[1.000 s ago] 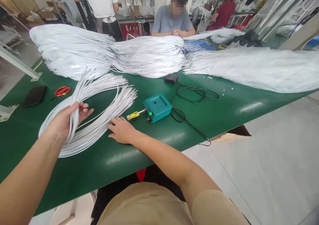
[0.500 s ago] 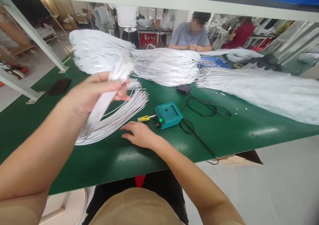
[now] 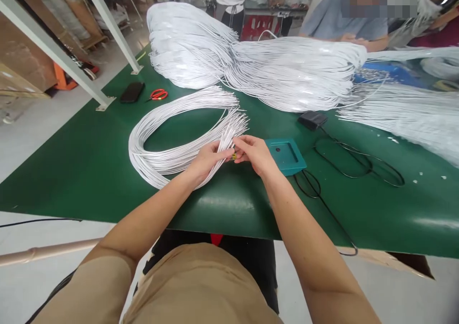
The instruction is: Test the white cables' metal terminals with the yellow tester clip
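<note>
My left hand (image 3: pixel 209 158) is wrapped round a bundle of white wires (image 3: pixel 225 144) near its ends. Close against it, my right hand (image 3: pixel 251 152) pinches at the wire ends; which strands it holds is too small to make out. Beside them a coil of white wires (image 3: pixel 138 144) lies on the green table, its cut ends pointing right. A teal device (image 3: pixel 287 155) sits just right of my right hand, partly covered by it. A bit of yellow shows between my hands.
Large white wire bundles (image 3: pixel 294 70) lie across the back. A black pedal (image 3: pixel 312 119) with a looped cable, red scissors (image 3: pixel 158 94) and a dark flat object (image 3: pixel 132 92) rest on the table (image 3: pixel 71 171). People are beyond it.
My left hand has come down with the wires to the front of the device. My right hand has moved from the table to the wire ends. The view has shifted left.
</note>
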The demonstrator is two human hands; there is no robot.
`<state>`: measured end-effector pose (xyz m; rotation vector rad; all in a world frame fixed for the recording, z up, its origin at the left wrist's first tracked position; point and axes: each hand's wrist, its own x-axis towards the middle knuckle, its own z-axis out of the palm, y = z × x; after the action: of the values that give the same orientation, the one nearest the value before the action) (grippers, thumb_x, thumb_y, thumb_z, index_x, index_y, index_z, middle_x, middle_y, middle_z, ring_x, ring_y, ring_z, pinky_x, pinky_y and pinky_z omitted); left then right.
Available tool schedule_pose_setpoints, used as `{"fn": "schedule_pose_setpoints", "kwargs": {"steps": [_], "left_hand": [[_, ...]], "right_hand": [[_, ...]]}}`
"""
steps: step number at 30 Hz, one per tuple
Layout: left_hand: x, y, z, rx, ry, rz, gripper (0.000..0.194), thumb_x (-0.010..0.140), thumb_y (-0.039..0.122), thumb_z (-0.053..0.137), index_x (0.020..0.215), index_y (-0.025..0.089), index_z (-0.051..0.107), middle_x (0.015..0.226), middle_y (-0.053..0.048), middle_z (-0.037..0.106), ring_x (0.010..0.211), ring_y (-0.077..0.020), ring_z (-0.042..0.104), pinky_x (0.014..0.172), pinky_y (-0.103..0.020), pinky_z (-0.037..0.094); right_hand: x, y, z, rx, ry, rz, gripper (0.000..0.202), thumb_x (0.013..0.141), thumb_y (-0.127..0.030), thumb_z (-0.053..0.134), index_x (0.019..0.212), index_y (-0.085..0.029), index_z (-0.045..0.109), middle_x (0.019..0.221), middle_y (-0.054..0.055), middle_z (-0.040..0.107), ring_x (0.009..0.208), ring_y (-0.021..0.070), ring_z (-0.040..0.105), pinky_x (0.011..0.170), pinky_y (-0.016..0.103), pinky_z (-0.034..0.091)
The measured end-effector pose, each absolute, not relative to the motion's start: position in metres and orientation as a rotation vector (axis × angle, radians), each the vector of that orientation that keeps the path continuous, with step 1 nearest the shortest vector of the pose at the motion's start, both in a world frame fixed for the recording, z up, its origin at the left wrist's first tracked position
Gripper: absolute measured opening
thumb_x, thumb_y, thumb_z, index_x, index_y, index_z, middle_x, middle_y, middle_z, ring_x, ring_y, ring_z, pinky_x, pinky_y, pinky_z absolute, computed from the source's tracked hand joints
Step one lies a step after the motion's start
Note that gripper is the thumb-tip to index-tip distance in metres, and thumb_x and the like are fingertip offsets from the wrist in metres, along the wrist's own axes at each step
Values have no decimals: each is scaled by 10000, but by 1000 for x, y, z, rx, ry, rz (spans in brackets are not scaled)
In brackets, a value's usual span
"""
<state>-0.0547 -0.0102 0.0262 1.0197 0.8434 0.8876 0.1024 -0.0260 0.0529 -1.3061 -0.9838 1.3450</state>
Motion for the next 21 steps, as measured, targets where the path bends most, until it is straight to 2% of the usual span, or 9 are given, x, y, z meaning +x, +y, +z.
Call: {"fn": "schedule_pose_setpoints", "kwargs": {"steps": [2, 5, 8, 13, 18, 21], "left_hand": [[-57, -6, 23, 1014, 831, 888, 324, 615, 322, 842, 845, 153, 689, 757, -3, 644, 683, -108, 550, 718, -285, 414], [-65, 1, 18, 1007, 876, 890, 321, 590, 301, 851, 774, 132, 649, 718, 11, 623, 655, -91, 528, 684, -256, 392], [-71, 5, 13, 1009, 953, 919, 338, 582, 295, 850, 734, 124, 601, 666, 20, 592, 620, -85, 510, 660, -251, 387], [-73, 6, 7, 1151, 1008, 942, 325, 614, 305, 823, 744, 125, 586, 704, 9, 599, 634, -93, 509, 655, -255, 395], [-72, 0, 9, 1316, 1126, 995, 290, 664, 325, 781, 766, 141, 580, 705, 26, 568, 660, -97, 488, 659, -248, 380], [-71, -3, 10, 1401, 1155, 960, 279, 677, 322, 768, 754, 145, 566, 684, 31, 555, 642, -95, 472, 644, -246, 370]], "right_hand": [[95, -19, 48, -1310, -1023, 1350, 285, 687, -379, 797, 700, -149, 630, 522, -32, 561, 450, 74, 530, 471, 212, 539], [86, -13, 37, -1270, -1025, 1346, 293, 658, -401, 794, 705, -153, 645, 496, -42, 562, 445, 74, 527, 479, 206, 524], [80, -12, 25, -1202, -1014, 1296, 279, 688, -419, 746, 687, -166, 627, 488, -53, 551, 441, 73, 517, 490, 209, 513], [77, -20, 15, -1085, -1004, 1282, 270, 773, -419, 660, 670, -180, 590, 509, -59, 530, 435, 74, 495, 492, 228, 491], [71, -25, 16, -1180, -1047, 1161, 255, 694, -380, 759, 774, -181, 622, 591, -62, 575, 430, 71, 483, 434, 225, 425], [70, -25, 14, -1196, -1035, 1107, 189, 728, -336, 726, 732, -176, 624, 512, -72, 525, 401, 61, 435, 430, 223, 373]]}}
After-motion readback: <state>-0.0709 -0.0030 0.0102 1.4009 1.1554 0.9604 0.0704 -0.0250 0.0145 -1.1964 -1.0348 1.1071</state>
